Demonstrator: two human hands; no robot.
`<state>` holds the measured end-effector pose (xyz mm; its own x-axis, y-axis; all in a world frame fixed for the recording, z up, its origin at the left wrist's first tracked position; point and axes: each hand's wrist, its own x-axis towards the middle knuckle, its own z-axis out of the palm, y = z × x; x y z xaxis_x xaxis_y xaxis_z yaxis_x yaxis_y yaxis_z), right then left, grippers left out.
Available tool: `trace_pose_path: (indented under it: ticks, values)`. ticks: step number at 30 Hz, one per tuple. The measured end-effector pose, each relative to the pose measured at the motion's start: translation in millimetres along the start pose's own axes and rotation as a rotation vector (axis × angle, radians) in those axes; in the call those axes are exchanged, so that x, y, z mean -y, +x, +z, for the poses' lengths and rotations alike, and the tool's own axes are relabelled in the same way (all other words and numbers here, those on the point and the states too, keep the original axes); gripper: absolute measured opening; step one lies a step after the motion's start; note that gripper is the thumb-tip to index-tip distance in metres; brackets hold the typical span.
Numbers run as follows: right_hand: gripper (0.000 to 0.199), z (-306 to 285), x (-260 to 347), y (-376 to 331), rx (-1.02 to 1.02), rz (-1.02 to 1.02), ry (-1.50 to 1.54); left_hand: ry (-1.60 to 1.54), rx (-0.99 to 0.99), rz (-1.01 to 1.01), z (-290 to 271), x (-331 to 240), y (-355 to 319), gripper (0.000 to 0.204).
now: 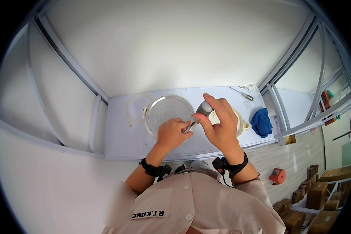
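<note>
My right hand grips a screwdriver by its thick grey handle with a pale end cap, thumb and fingers around it. The tool slants down and left, its shaft partly hidden. By the shaft's lower end, the fingers of my left hand are pinched together; what they hold is hidden. Just behind that hand lies a round silver disc in a white rim, with a small white fitting on its left edge. A second round cream-white part sits mostly behind my right hand.
A blue cloth lies crumpled at the table's right. Behind it rest another screwdriver and crumpled white tissue. A thin yellowish ring lies at left. Frame posts flank the table. A red stool and cardboard boxes stand at right.
</note>
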<state>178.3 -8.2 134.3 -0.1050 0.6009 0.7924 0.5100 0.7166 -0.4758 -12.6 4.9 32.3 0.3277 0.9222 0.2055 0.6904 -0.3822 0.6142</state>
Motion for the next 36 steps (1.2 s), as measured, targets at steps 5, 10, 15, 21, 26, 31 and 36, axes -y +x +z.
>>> trace_pose_path:
  ticks: [5,10,15,21,26,31,36]
  values:
    - [0.052,5,-6,-7,0.016,0.054,0.179,0.015,-0.022,0.032,3,3,1,0.031]
    - [0.054,2,-13,-3,0.009,-0.083,0.206,0.000,0.028,-0.027,0,-3,2,0.032]
    - [0.050,-4,-10,-5,0.036,-0.020,0.069,-0.008,0.030,-0.025,0,-1,0,0.032]
    - [0.048,7,-15,-2,-0.023,-0.010,0.267,0.022,0.020,0.018,-2,-3,1,0.030]
    - [0.040,2,-9,6,-0.054,-0.088,0.189,0.008,0.014,0.024,-2,-3,1,0.029]
    - [0.038,1,-12,7,-0.117,0.021,0.281,-0.015,-0.010,0.021,-1,-2,1,0.028]
    - [0.038,-4,-12,10,-0.041,0.018,0.308,-0.005,-0.009,0.021,-2,-4,2,0.025]
